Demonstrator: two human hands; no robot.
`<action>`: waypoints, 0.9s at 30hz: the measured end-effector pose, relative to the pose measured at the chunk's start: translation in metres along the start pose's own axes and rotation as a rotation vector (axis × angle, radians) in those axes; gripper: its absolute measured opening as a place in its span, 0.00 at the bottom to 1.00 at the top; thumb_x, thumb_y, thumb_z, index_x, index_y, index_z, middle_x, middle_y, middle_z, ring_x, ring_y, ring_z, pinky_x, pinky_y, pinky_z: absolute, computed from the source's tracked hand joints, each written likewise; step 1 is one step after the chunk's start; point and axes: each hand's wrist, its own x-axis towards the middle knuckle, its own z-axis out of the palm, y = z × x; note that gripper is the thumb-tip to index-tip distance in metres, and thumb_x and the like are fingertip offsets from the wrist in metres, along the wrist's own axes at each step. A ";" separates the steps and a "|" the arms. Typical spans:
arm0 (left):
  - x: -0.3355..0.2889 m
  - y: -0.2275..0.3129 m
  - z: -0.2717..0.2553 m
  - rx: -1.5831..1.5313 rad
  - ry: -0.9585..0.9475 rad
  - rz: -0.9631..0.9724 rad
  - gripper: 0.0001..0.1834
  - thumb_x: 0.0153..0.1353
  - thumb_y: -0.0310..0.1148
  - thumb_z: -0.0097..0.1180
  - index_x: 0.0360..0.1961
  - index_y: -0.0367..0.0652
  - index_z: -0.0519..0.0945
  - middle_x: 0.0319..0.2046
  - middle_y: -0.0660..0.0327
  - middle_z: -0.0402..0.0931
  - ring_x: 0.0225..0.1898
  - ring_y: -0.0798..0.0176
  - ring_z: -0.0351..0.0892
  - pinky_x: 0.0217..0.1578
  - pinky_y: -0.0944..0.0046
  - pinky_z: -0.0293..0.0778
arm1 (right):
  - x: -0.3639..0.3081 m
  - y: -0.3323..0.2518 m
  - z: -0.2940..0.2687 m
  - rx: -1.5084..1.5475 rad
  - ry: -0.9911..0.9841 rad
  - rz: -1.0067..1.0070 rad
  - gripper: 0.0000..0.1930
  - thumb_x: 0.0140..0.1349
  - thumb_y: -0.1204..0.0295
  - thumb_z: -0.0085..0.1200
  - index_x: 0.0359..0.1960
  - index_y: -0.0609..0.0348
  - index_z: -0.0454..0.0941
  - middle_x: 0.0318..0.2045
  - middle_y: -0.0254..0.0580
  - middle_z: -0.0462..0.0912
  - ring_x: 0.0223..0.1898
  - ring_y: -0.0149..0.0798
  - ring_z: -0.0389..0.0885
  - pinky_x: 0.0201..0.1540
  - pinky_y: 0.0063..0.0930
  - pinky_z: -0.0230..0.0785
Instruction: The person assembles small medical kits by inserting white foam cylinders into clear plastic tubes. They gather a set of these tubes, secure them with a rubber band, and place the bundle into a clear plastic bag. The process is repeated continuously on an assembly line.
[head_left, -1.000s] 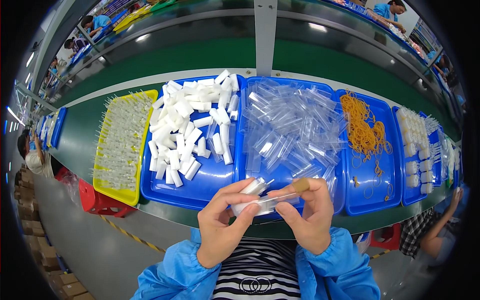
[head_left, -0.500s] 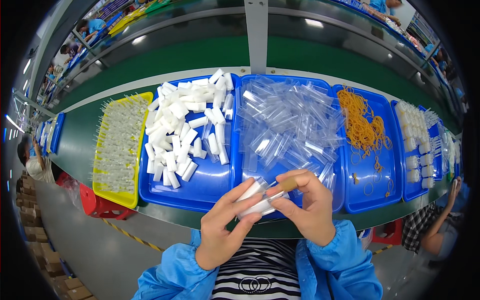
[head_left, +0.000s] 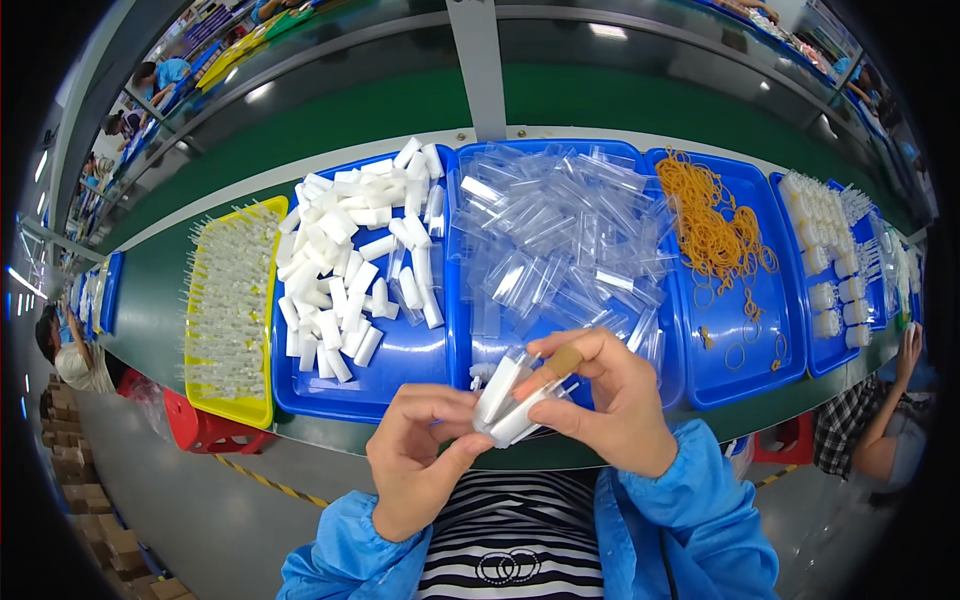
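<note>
Beyond the middle blue tray (head_left: pixel 510 338), a green surface (head_left: pixel 340 115) is crossed by a grey post (head_left: pixel 478 80). Clear sleeves (head_left: pixel 600 215) are heaped inside that tray. Directly left of it, white cylinders (head_left: pixel 335 225) are piled in another blue tray (head_left: pixel 400 375), with a yellow tray (head_left: pixel 228 400) of thin translucent parts set farther left. Directly right of it, orange rubber bands (head_left: pixel 700 220) are gathered in a narrower blue tray (head_left: pixel 715 365).

Two sleeved white pieces (head_left: pixel 497 392) are held side by side at the near edge of the middle tray, tilted, with their upper ends leaning right. By the right hand (head_left: pixel 620 410), bent at the fingers, the pieces are pinched between the thumb and a forefinger wrapped in a tan cover (head_left: pixel 563 360). The left hand (head_left: pixel 420 455) is curled, its thumb and fingertips brought to the lower ends; whether any real grip is applied there is not made out. Thin stems are seen protruding at the upper right end.

Little weight is to be expected. The white body is probably somewhat soft, while the glossy film is likely slippery and easily creased. A hold is best taken around the white body at mid-length, with light, even pressure; the film's edge and the thin stems, which may be bent, are better left unpinched.
</note>
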 end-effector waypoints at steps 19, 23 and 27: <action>0.024 0.017 0.017 -0.459 -0.354 -0.736 0.28 0.68 0.34 0.56 0.65 0.34 0.64 0.59 0.55 0.71 0.61 0.59 0.72 0.61 0.57 0.69 | -0.005 -0.024 -0.003 -0.771 -0.167 -0.469 0.33 0.46 0.68 0.69 0.55 0.67 0.73 0.56 0.52 0.75 0.52 0.52 0.79 0.51 0.40 0.74; 0.030 0.021 0.028 -0.422 -0.286 -0.831 0.27 0.64 0.29 0.58 0.62 0.35 0.66 0.56 0.55 0.73 0.58 0.59 0.75 0.57 0.58 0.73 | -0.007 -0.015 0.000 -0.785 -0.089 -0.605 0.31 0.46 0.69 0.67 0.54 0.68 0.74 0.54 0.51 0.77 0.50 0.49 0.79 0.51 0.38 0.74; 0.029 0.018 0.040 -0.455 -0.283 -0.903 0.27 0.61 0.25 0.59 0.62 0.38 0.67 0.55 0.57 0.73 0.58 0.59 0.75 0.57 0.57 0.73 | -0.017 -0.021 -0.011 -0.845 -0.135 -0.558 0.31 0.46 0.70 0.65 0.53 0.71 0.73 0.49 0.50 0.78 0.48 0.46 0.78 0.50 0.36 0.72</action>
